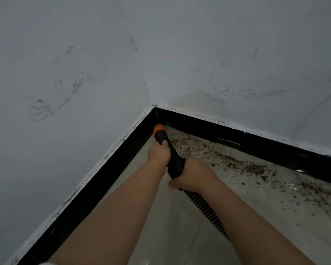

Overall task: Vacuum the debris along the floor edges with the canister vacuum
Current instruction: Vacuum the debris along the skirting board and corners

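Observation:
A black vacuum wand (pixel 172 153) with an orange collar (pixel 158 129) points into the room corner, its tip close to the black skirting. My left hand (pixel 158 153) grips the wand just behind the orange collar. My right hand (pixel 191 174) grips the wand's rear end, where the ribbed black hose (pixel 204 209) leaves it and runs back between my forearms. Brown crumbly debris (pixel 227 159) lies in a band on the grey floor tiles along the right skirting, starting just right of the wand's tip. The canister is out of view.
Two scuffed white walls meet in the corner (pixel 153 106). Black skirting (pixel 107 175) runs along the left wall, and more skirting (pixel 266 144) lines the right wall. Grey floor tiles (pixel 176 236) lie under my arms, and scattered specks reach the far right.

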Tool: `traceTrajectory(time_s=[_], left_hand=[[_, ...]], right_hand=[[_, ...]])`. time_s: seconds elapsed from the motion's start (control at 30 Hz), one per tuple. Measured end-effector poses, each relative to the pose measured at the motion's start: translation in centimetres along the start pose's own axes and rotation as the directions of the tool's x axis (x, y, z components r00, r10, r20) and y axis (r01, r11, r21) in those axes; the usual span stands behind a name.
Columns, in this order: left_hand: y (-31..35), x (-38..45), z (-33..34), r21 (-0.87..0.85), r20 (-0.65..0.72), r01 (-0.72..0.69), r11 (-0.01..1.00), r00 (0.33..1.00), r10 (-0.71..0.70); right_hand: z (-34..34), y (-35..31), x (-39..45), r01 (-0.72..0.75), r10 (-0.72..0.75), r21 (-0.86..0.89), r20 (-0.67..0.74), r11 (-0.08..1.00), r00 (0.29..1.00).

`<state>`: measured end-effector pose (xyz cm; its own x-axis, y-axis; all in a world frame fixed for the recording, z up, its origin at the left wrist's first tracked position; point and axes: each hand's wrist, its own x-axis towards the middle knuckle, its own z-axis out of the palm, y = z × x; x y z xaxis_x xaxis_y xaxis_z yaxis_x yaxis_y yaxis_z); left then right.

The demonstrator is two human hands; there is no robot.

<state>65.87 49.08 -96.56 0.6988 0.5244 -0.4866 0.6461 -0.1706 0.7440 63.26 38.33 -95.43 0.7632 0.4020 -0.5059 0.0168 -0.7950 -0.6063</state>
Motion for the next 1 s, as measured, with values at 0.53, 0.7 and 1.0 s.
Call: traceTrajectory(time_s=[0.53, 0.7, 1.0], left_hand=[[-0.8, -1.6, 0.6, -0.032, -0.036, 0.037, 0.999, 0.999, -0.038], [-2.0, -3.6, -0.1, -0.129, -0.017, 0.068, 0.989, 0.997, -0.071], [-4.7, -7.6, -2.8, -0.199, -0.055, 0.079, 0.977, 0.994, -0.092]], right_hand=[[0.4, 1.2, -0.7, 0.044, -0.046, 0.049, 0.045, 0.998, 0.998], [1.0, 1.9, -1.8, 0.073, -0.076, 0.040, 0.088, 0.997, 0.993], [2.2, 0.2, -5.1, 0.100, -0.105, 0.032, 0.194, 0.994, 0.975]])
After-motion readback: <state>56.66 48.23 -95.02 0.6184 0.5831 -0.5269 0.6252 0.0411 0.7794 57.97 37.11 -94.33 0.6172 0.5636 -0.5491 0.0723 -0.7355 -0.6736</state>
